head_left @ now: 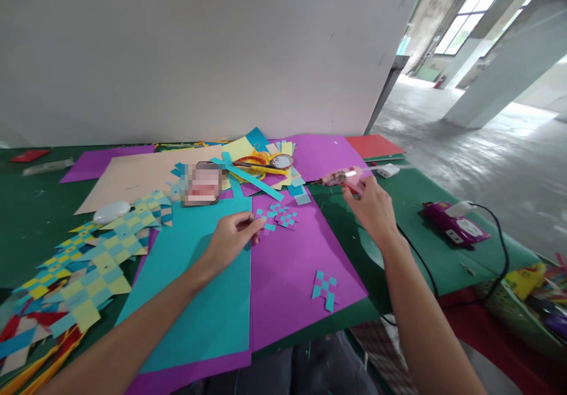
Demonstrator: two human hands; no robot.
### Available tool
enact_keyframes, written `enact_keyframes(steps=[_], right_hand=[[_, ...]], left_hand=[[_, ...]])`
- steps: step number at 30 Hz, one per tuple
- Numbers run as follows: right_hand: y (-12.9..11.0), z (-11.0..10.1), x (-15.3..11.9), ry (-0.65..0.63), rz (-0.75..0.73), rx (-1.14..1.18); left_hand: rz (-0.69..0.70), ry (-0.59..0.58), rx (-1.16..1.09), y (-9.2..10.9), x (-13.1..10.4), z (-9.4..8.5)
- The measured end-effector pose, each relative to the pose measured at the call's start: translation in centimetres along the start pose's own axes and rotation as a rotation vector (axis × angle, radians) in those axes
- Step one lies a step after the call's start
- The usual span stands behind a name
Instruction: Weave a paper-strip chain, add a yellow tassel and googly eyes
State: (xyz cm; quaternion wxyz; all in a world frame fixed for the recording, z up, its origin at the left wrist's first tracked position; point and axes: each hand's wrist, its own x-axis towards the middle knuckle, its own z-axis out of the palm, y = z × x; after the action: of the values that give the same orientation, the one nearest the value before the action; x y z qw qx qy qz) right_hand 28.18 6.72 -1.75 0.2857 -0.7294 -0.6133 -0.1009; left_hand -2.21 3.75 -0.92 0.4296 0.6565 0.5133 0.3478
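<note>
My left hand (231,231) is over the teal paper sheet (195,289), thumb and fingers pinched on the edge of a small woven paper piece (268,221) checkered in teal and purple. Two similar pieces (287,218) lie just to its right on the purple paper sheet (305,259). Another woven piece (324,289) rests nearer the front edge. Off to the right, my right hand (372,206) is closed around the handle of a pink hot glue gun (343,176), its nozzle pointing left above the table. A clear glue stick (384,168) sticks out behind it.
Several yellow-and-blue woven strips (101,247) overlap on the left, near a white computer mouse (111,212). Behind are a pixelated phone-like object (202,183), scissors (254,163) and paper scraps. A purple power strip (458,227) with a cable sits right, above a green basket (522,306).
</note>
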Motion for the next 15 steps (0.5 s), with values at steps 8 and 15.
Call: enact_keyframes(steps=[8,15], right_hand=[[-3.4,-0.1,-1.7,0.014,-0.321,0.242],[-4.5,0.6,-2.8,-0.030,-0.508,0.295]], left_hand=[[-0.045,-0.015,-0.002,-0.3,0.2,0.1],[-0.035,-0.029,0.006,-0.4,0.2,0.2]])
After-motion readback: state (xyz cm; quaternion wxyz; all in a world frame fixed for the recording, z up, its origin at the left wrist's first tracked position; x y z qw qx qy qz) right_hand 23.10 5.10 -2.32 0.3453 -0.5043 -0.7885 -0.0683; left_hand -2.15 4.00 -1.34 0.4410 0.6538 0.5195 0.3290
